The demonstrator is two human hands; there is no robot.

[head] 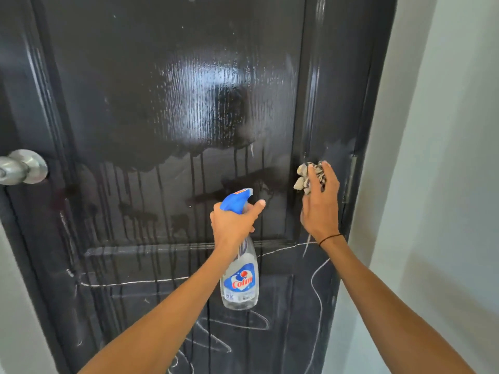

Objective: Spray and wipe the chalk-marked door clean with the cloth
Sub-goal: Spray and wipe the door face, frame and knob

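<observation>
While the left hand (234, 222) is gripping the spray bottle (239, 276) by its neck, the right hand (320, 199) is squeezing the soft cloth (307, 177) against the wet door (162, 103). The bottle looks light and slippery, so the neck is probably the safest hold.

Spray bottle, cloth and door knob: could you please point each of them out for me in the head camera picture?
spray bottle (240, 282): head view, on the label of the clear body.
cloth (303, 178): head view, on the bunched folds left of the fingers.
door knob (23, 166): head view, on the metal knob.
</observation>
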